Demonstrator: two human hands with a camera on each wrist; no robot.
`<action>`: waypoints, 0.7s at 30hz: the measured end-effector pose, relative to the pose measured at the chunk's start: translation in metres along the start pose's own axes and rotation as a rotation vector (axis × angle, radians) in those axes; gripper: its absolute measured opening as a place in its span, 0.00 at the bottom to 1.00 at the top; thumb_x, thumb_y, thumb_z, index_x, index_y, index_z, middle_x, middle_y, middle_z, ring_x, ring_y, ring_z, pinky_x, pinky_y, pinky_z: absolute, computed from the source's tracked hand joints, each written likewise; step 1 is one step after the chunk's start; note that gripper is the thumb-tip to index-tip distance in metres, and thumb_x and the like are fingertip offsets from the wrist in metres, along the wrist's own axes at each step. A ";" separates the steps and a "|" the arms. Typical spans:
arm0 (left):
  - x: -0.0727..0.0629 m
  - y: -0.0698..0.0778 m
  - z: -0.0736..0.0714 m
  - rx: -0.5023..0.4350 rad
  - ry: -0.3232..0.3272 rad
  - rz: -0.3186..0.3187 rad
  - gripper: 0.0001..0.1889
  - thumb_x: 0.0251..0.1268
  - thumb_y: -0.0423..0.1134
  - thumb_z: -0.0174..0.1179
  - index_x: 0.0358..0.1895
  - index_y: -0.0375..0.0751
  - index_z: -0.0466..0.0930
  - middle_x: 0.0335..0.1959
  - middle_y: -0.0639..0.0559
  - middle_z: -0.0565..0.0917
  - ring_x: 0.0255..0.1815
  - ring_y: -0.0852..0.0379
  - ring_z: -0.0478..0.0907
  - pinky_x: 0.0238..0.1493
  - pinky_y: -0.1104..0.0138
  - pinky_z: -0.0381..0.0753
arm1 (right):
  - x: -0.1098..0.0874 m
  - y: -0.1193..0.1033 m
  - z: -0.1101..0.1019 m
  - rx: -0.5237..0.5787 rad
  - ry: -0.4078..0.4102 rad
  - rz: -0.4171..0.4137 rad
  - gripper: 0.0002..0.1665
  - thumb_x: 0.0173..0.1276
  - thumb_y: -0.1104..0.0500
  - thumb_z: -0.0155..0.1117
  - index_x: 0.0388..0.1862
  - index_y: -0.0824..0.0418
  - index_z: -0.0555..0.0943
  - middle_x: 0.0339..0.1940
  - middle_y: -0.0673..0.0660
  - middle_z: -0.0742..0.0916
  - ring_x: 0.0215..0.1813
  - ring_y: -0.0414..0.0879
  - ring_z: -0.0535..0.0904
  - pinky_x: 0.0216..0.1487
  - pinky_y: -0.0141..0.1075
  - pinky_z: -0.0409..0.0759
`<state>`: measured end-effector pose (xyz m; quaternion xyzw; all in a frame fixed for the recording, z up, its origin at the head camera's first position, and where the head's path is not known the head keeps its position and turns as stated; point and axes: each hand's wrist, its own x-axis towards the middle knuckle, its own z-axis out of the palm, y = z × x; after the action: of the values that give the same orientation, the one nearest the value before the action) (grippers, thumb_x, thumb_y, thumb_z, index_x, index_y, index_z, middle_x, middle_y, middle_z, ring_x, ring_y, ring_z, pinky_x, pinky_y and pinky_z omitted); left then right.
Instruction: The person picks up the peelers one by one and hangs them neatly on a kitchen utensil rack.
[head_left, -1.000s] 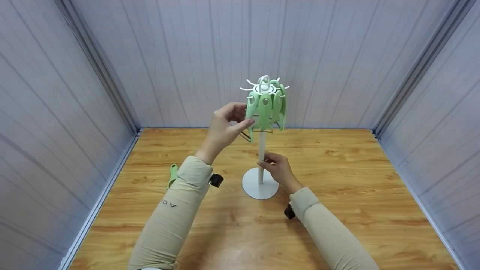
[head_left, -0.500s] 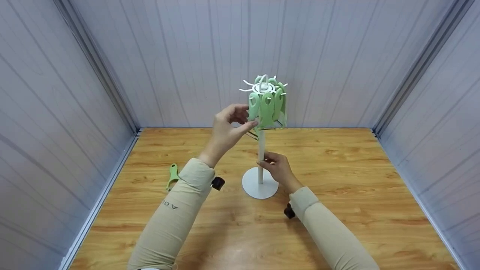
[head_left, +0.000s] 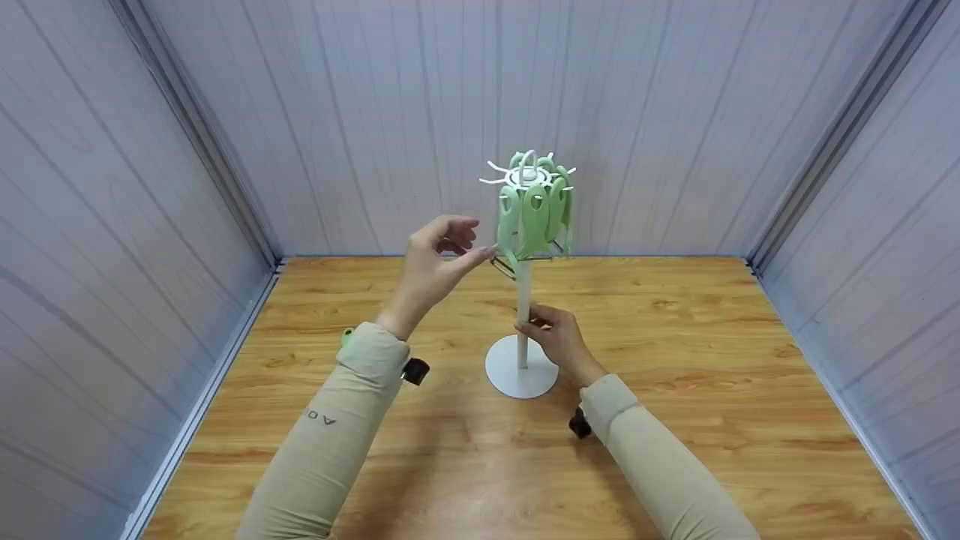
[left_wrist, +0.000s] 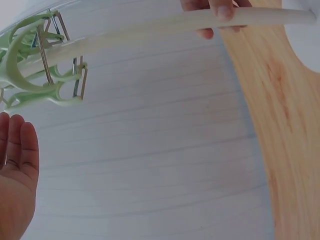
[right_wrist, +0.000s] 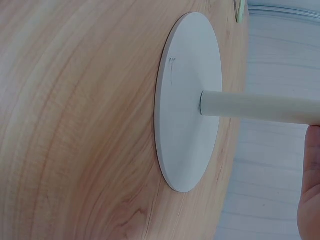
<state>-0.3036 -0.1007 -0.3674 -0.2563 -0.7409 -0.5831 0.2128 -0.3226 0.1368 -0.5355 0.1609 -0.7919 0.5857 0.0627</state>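
A white stand has a round base [head_left: 504, 375], an upright pole [head_left: 524, 285] and a ring of hooks [head_left: 528, 177] on top. Several green Y-shaped peelers hang from its hooks, handles up and metal blades down. My left hand [head_left: 433, 253] is at the left of the ring, thumb tip close to the blade end of the nearest pale green peeler [head_left: 508, 217]. In the left wrist view that hand [left_wrist: 17, 170] shows extended fingers just below the hanging peelers [left_wrist: 20, 80], gripping nothing. Lower down, my right hand [head_left: 559, 341] holds the pole between thumb and fingers.
Another green peeler [head_left: 346, 336] lies on the wooden table [head_left: 675, 337] at the left, mostly hidden behind my left sleeve. Bare hooks [head_left: 491, 180] stick out on the ring's left side. Pale panelled walls [head_left: 375, 135] enclose the table at the back and both sides.
My left hand has let go of the pale green peeler and drawn back left. The peeler hangs from its hook, turned slightly to the right with the ring. My right hand has stayed on the pole.
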 end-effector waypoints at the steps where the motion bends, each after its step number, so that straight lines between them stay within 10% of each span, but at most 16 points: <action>1: -0.001 -0.001 -0.002 0.004 0.003 0.000 0.19 0.63 0.28 0.78 0.55 0.26 0.86 0.40 0.42 0.86 0.42 0.51 0.84 0.47 0.70 0.86 | 0.000 0.000 0.000 -0.002 0.003 0.002 0.14 0.74 0.66 0.74 0.56 0.70 0.90 0.45 0.67 0.92 0.44 0.44 0.84 0.46 0.29 0.81; 21: -0.028 -0.034 -0.050 0.107 0.030 -0.039 0.17 0.65 0.29 0.78 0.54 0.27 0.87 0.41 0.40 0.86 0.44 0.38 0.84 0.45 0.74 0.83 | 0.001 0.003 0.000 0.034 0.010 0.024 0.14 0.73 0.67 0.75 0.55 0.71 0.90 0.42 0.63 0.92 0.41 0.42 0.82 0.43 0.29 0.81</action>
<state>-0.3028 -0.1592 -0.3987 -0.2215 -0.7725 -0.5505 0.2259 -0.3246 0.1373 -0.5377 0.1495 -0.7835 0.6004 0.0572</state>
